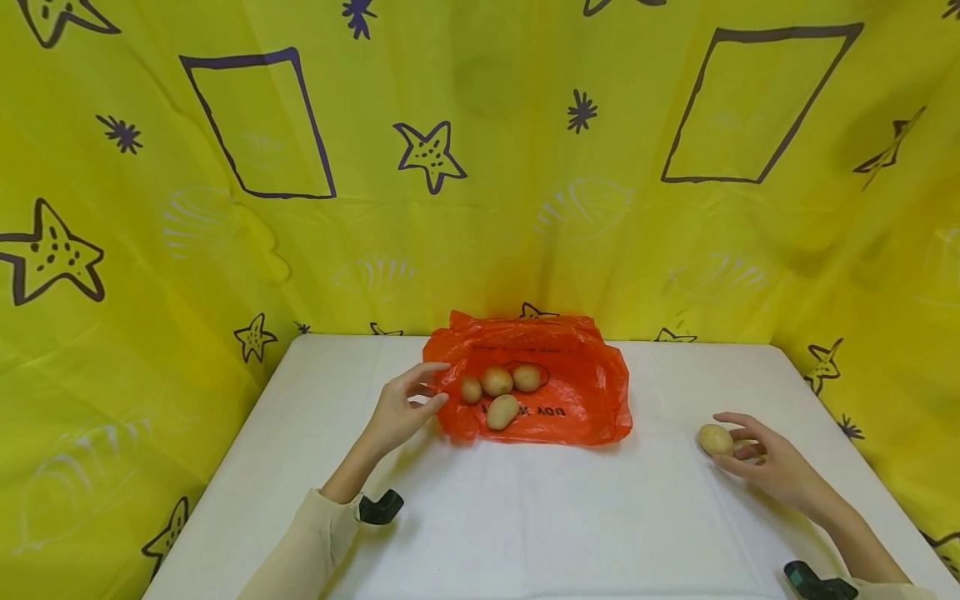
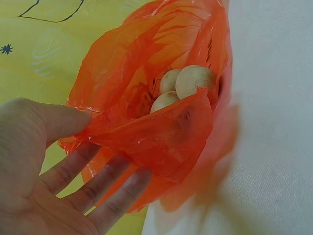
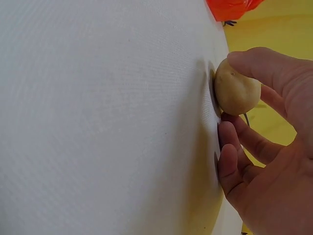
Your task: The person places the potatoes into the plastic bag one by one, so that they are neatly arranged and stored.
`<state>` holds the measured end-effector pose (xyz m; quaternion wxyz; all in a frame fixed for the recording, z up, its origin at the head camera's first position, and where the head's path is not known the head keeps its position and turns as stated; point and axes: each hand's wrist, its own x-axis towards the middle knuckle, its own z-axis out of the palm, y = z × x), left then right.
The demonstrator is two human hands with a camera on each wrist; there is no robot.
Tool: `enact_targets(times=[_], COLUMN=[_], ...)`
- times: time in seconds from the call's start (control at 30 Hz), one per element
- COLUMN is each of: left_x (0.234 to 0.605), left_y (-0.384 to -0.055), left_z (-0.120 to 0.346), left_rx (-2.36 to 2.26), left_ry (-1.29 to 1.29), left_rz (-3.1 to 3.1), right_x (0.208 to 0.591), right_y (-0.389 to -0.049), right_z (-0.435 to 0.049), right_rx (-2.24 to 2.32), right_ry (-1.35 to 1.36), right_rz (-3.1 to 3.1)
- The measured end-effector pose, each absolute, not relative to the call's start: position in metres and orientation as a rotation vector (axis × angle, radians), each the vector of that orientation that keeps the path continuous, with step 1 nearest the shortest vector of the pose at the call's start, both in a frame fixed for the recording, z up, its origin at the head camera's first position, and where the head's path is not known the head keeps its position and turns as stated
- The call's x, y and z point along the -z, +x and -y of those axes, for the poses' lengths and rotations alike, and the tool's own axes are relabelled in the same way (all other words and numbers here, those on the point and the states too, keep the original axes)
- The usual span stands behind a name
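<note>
A red plastic bag (image 1: 577, 404) lies spread at the back of the table, its mouth facing forward. Several potatoes (image 1: 502, 412) rest in it, mostly toward its left side. My left hand (image 1: 401, 408) pinches the bag's left edge, thumb on the inner side and fingers behind the thin plastic (image 2: 161, 142). Off to the right, my right hand (image 1: 772, 458) holds a single potato (image 1: 716, 440) between thumb and fingers, low at the table surface. In the right wrist view, the thumb lies over this potato (image 3: 237, 90) while the other fingers curl beneath it.
A white cloth covers the table (image 1: 525, 517). Yellow curtains (image 1: 495, 233) with starfish drawings hang along the back and both sides, close to the table's edges. Dark wrist devices (image 1: 381, 507) sit at both cuffs.
</note>
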<state>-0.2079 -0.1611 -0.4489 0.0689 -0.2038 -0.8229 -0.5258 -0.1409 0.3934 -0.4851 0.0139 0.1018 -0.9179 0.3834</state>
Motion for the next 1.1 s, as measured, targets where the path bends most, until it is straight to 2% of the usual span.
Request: enact_targets(times=[1.1], left_x=[0.4485], left_y=[-0.2076], left_z=[0.1617], left_rx=[1.58], left_ry=[-0.631], left_rz=[2.467], right_x=[0.4876], right_y=[-0.1402], right_z=[-0.3924], right_rx=[-1.171], right_ry=[0.249], right_rz=[2.899])
